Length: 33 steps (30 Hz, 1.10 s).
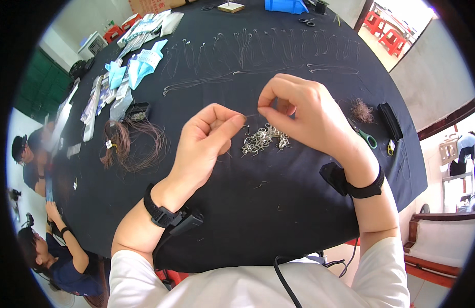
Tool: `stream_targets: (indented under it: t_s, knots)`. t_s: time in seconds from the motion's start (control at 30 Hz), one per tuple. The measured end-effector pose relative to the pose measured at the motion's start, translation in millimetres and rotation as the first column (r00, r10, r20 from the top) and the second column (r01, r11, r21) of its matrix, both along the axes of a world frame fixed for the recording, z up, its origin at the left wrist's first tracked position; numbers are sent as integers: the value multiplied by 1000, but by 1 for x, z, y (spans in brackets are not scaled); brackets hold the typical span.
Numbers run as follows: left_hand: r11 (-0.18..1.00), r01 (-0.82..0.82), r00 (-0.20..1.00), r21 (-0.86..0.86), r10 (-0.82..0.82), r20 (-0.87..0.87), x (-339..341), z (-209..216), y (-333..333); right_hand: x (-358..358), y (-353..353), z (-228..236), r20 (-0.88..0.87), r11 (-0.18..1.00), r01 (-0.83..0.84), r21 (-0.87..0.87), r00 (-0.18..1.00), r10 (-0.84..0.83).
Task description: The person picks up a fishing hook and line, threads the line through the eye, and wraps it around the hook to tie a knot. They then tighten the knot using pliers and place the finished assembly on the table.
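From where I stand, a thin line (252,115) runs crosswise between the two hands, its long axis left to right. The left hand (209,131) has thumb and forefinger closed on one end; the right hand (304,110) pinches the other, slightly farther out over the tabletop (258,220). The pile of metal hooks (265,139) lies just on the body side of both fingertips, with the right hand partly overhanging it. Whether the left fingers also grip a hook, I can't tell.

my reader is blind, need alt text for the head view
A person's left hand and right hand pinch a thin line near a pile of silvery hooks on a black-covered table; bundled brown strands lie to the left.
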<state>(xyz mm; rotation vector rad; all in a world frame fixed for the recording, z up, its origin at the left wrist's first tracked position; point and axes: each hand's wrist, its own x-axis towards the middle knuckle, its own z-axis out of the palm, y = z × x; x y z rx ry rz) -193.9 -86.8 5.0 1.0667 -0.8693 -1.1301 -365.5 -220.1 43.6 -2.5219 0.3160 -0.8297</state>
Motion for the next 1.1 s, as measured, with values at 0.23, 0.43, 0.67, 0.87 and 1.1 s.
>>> stream_targets:
  t_s: [0.23,0.43,0.67,0.87,1.1]
  knots:
    - [985,-55,993,-163,36,-115,-12,55,-14,7,30,5,177,244,-288,926,903,392]
    - [931,-179,981,-319,193,14,5,60,-19,-12,9,35,18,611,-127,781,983,182]
    - [957,-171,979,-234,191,66,24,32,-23,-71,-58,54,597,412,-581,702,795,105]
    - [963,-177,975,-203,200,99,27,28,-27,-84,-83,53,819,33,-818,574,573,-28]
    - [968,-154,979,-198,177,105,26,26,-27,-91,-96,44,848,41,-875,483,455,-271]
